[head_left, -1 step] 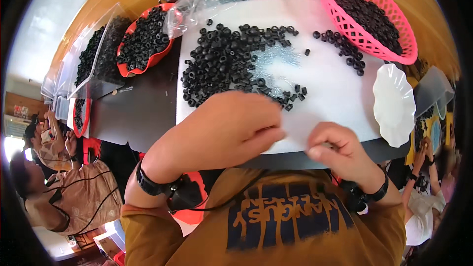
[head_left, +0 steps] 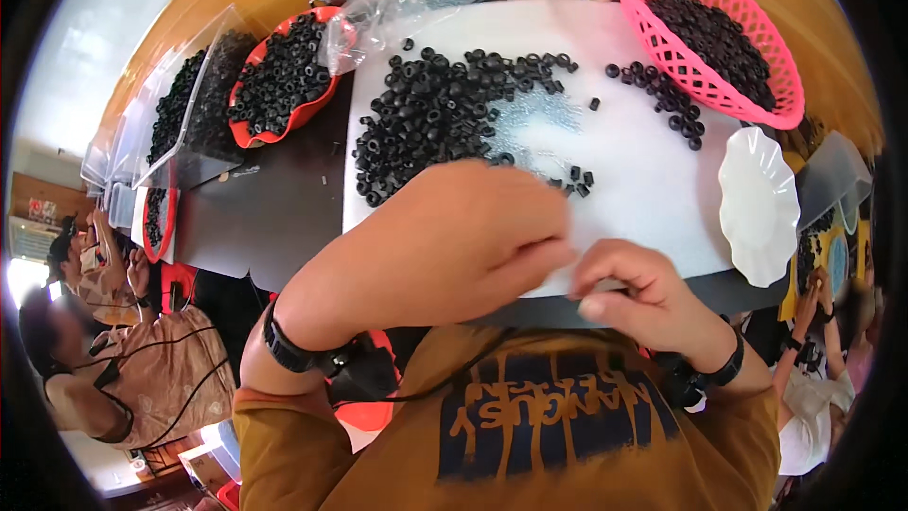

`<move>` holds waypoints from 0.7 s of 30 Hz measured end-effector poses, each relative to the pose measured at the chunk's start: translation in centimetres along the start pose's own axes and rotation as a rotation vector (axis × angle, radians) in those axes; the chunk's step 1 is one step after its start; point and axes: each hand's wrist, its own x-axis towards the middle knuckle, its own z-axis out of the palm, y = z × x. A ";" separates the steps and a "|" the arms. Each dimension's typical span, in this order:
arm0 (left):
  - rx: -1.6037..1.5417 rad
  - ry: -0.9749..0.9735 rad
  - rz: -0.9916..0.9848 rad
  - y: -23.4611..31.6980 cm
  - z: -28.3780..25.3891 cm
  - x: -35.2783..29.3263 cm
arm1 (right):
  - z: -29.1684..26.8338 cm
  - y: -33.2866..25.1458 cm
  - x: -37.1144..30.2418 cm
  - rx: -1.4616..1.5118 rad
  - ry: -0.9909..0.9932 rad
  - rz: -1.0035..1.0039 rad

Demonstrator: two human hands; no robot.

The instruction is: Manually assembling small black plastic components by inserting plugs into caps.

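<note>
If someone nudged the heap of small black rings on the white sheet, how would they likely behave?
The black rings lie loose, with strays already scattered, so they would probably spread rather than move together. Being small and round, they could roll if tipped on edge. They look light; the white sheet seems smooth, so they would slide easily.

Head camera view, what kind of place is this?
Probably a small workshop for hand sorting or assembly. Small black rings lie heaped on a white sheet, more fill a pink basket and a red bowl, and other people work nearby.
</note>
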 end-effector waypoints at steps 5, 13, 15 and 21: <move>0.239 0.147 0.161 3.1 -4.1 5.8 | 2.1 0.0 2.7 0.165 -0.229 0.116; 0.200 0.344 -0.088 2.2 -8.6 7.5 | 1.3 0.7 2.6 0.141 -0.588 0.312; 0.108 0.353 -0.353 3.1 -8.1 8.0 | 1.3 1.0 1.6 0.129 -0.495 0.303; 0.371 0.707 -0.218 1.5 -6.6 8.9 | 3.7 1.5 3.8 0.068 -0.434 0.058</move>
